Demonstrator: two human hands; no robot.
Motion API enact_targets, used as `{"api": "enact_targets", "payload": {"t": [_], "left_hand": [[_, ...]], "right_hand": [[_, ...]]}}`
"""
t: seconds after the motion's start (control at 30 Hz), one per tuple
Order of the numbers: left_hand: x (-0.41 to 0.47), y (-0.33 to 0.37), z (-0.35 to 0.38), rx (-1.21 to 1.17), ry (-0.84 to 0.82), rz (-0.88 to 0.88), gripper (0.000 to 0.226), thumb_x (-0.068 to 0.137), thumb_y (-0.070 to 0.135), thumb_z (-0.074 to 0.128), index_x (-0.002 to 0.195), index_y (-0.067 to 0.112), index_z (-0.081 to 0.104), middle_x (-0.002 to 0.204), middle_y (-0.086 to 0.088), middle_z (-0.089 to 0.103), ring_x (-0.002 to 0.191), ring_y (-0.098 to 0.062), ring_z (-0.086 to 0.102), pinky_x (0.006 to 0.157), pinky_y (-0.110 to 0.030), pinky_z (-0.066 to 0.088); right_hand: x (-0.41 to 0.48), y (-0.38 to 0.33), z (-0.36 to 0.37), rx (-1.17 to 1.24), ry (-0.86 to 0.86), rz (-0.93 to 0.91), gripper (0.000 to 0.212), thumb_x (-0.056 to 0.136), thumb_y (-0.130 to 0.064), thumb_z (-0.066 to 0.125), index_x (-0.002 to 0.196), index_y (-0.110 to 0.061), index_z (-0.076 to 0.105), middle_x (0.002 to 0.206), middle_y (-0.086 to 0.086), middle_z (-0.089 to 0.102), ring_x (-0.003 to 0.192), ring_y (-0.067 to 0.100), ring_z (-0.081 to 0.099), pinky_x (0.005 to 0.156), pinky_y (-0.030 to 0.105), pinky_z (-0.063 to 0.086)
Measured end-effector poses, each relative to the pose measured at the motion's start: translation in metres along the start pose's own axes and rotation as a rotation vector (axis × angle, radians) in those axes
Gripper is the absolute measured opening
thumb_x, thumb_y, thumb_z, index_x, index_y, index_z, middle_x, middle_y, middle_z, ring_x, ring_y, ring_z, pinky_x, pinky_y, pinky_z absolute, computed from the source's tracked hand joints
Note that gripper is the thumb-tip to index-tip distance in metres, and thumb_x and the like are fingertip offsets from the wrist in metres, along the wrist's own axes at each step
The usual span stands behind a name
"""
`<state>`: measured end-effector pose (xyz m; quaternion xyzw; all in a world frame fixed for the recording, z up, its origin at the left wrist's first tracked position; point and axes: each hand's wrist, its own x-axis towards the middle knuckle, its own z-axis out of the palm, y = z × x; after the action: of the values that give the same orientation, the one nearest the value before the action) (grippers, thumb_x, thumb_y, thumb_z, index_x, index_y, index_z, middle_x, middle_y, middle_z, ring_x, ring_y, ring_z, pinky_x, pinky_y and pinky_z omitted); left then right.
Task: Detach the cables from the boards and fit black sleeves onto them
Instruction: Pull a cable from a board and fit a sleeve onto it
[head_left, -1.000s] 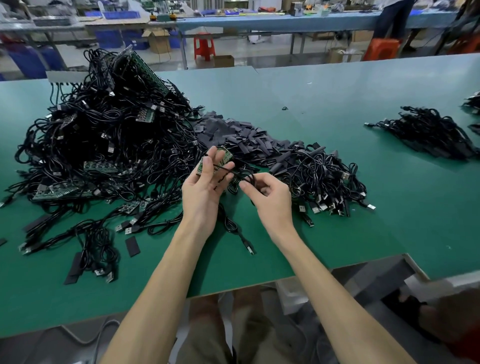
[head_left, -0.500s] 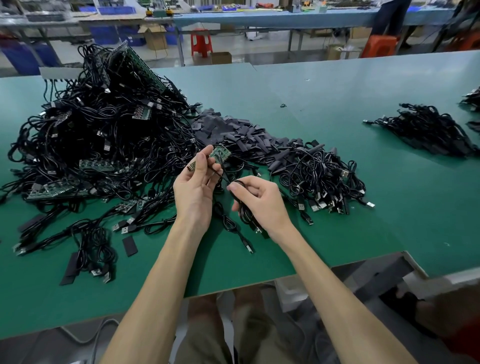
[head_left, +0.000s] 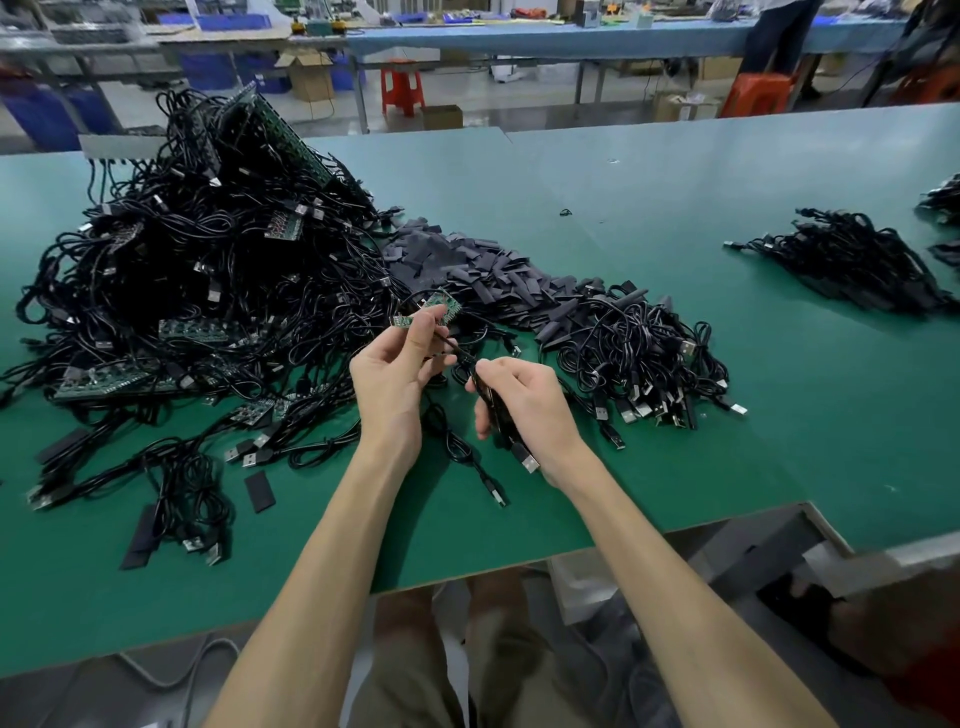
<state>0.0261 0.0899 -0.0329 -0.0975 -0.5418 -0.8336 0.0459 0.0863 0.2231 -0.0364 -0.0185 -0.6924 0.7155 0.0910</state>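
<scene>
My left hand (head_left: 395, 379) pinches a small green circuit board (head_left: 434, 310) above the green table (head_left: 675, 467). A thin black cable (head_left: 451, 347) runs from the board down to my right hand (head_left: 524, 405), which grips it together with a bundled cable; a USB plug (head_left: 525, 458) hangs out below that palm. A big tangle of black cables with green boards (head_left: 208, 270) lies to the left. Behind my hands sits a heap of flat black sleeves (head_left: 483, 270).
A pile of loose cables with USB plugs (head_left: 644, 358) lies right of my hands. Another cable bundle (head_left: 857, 260) rests far right. Single sleeves (head_left: 258, 491) and cables (head_left: 192, 499) lie near the table's front left. Benches, red stools and boxes stand beyond.
My right hand has drawn back and down from the board with the cable stretching between the hands. My left hand has raised the board a little.
</scene>
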Motion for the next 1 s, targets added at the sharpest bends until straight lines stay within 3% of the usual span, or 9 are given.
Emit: {"api": "enact_targets", "payload": {"t": [0.3,0.5,0.6,0.7,0.77,0.83,1.0], "left_hand": [[-0.002,0.001,0.002,0.089,-0.002,0.036,0.033,0.102,0.038,0.061,0.084,0.014,0.076,0.074,-0.002,0.066,0.068,-0.013,0.062,0.065,-0.023,0.055],[-0.003,0.006,0.003,-0.029,-0.042,-0.050,0.042,0.104,0.046,0.052,0.078,0.014,0.061,0.075,-0.006,0.064,0.070,-0.020,0.066,0.066,-0.028,0.055],[-0.003,0.008,0.004,-0.028,-0.055,-0.114,0.043,0.107,0.045,0.049,0.073,0.019,0.056,0.069,-0.001,0.059,0.065,-0.017,0.060,0.066,-0.030,0.052],[-0.005,0.009,0.006,0.020,-0.069,-0.138,0.044,0.107,0.041,0.049,0.070,0.018,0.051,0.058,0.000,0.047,0.052,-0.019,0.055,0.061,-0.035,0.052],[-0.008,0.007,0.008,0.054,-0.118,-0.146,0.044,0.107,0.040,0.050,0.071,0.015,0.051,0.053,0.000,0.036,0.040,-0.016,0.042,0.048,-0.031,0.048],[-0.012,0.003,0.010,0.163,-0.202,-0.127,0.044,0.107,0.040,0.051,0.074,0.011,0.055,0.050,-0.001,0.032,0.035,-0.015,0.030,0.039,-0.025,0.040],[-0.016,-0.007,0.011,0.371,-0.321,-0.098,0.041,0.107,0.034,0.052,0.082,0.005,0.066,0.045,-0.001,0.036,0.033,-0.016,0.028,0.036,-0.023,0.030]], "right_hand": [[-0.001,0.002,-0.001,-0.044,0.009,-0.025,0.026,0.100,-0.021,0.063,0.086,0.000,0.070,0.060,0.012,0.068,0.054,0.019,0.061,0.062,0.027,0.049],[0.001,0.002,0.000,-0.133,-0.004,-0.087,0.021,0.098,-0.029,0.070,0.085,-0.015,0.079,0.077,0.001,0.075,0.073,0.010,0.065,0.075,0.032,0.051],[0.001,0.001,0.001,-0.170,0.083,-0.139,0.025,0.097,-0.039,0.069,0.088,-0.018,0.080,0.084,0.000,0.076,0.082,0.017,0.067,0.080,0.034,0.051],[0.003,0.003,-0.001,-0.185,0.243,-0.183,0.023,0.102,-0.034,0.062,0.086,-0.022,0.073,0.083,-0.007,0.071,0.078,0.006,0.062,0.074,0.022,0.046],[0.008,0.002,-0.004,-0.196,0.328,-0.168,0.015,0.103,-0.030,0.061,0.094,-0.020,0.068,0.090,-0.007,0.069,0.079,0.002,0.059,0.075,0.020,0.043],[0.016,0.000,-0.009,-0.212,0.344,-0.139,0.013,0.103,-0.031,0.061,0.107,-0.020,0.065,0.106,-0.003,0.066,0.092,0.003,0.061,0.084,0.023,0.047],[0.044,-0.010,-0.017,-0.272,0.301,-0.052,0.041,0.108,-0.038,0.047,0.141,-0.014,0.053,0.139,0.006,0.055,0.118,0.018,0.062,0.106,0.042,0.049]]}}
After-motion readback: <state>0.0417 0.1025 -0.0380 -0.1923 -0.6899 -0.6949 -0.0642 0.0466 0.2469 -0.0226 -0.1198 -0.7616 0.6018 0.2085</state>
